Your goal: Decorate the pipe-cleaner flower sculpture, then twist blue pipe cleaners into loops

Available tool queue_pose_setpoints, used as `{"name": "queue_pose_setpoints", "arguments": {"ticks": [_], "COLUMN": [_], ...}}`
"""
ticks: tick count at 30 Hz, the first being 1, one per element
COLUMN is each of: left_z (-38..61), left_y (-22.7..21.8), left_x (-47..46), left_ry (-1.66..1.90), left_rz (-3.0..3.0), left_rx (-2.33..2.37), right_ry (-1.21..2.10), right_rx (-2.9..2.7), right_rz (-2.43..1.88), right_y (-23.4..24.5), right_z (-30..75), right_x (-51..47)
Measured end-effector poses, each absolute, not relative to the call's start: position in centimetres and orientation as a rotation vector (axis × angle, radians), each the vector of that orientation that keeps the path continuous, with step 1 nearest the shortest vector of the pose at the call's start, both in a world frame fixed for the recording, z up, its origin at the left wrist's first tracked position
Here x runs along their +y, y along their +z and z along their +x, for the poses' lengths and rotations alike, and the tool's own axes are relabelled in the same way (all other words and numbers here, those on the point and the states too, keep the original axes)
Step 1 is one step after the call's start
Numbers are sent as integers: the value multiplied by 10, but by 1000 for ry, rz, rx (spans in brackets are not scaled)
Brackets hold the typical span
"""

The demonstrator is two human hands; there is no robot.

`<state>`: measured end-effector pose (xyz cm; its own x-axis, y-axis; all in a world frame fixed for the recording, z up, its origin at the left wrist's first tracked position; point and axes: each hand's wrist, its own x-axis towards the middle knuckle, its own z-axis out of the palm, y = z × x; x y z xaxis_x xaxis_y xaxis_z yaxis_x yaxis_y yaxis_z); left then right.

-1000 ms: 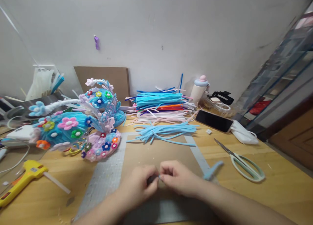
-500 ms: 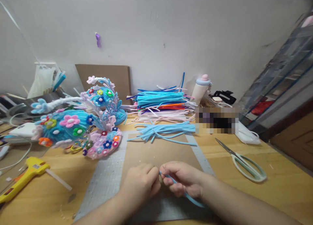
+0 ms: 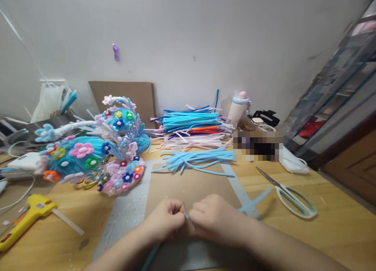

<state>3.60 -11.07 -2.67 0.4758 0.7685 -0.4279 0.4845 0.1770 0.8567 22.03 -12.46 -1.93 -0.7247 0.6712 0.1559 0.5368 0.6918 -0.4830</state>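
Observation:
My left hand (image 3: pixel 169 219) and my right hand (image 3: pixel 216 219) meet over the brown board (image 3: pixel 188 184) near the front of the table. Both are closed in a pinch on a light blue pipe cleaner (image 3: pixel 255 200). A tiny bit of it shows between the fingertips. One end sticks out past my right hand; a blurred blue length also shows below my left wrist. Most of the middle is hidden by my fingers. Beyond the hands lies a loose bunch of light blue pipe cleaners (image 3: pixel 194 159).
Scissors (image 3: pixel 289 196) lie at right, a yellow glue gun (image 3: pixel 32 216) at left. A flower-covered pipe-cleaner craft (image 3: pixel 82 157) stands at back left. Stacked coloured pipe cleaners (image 3: pixel 190 124) and a bottle (image 3: pixel 238 108) sit along the wall. A grey cutting mat (image 3: pixel 123 212) is under the board.
My right hand has turned over, its back now up. The pipe cleaner's free end has swung from below the right palm to out on the right. The view has shifted slightly.

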Motion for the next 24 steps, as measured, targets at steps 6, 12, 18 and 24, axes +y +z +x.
{"name": "queue_pose_setpoints", "arguments": {"ticks": [6,12,18,24], "left_z": [35,28,28,26], "left_y": [-22,-18,-27,-29], "left_x": [-116,-116,-119,-123], "left_ry": [597,431,374,497], "left_rz": [1918,2456,2825,3006], "left_rx": [1142,1106,1049,973], "right_ry": [1827,2380,2590,2916], "right_rx": [-1588,-1032,-795,-575], "right_rz": [-1278,-986,-1047,-962], "right_y": [-32,-33,-44,-50], "right_z": [208,214,213,216], "right_x": [-118,-110,-106,-101]}}
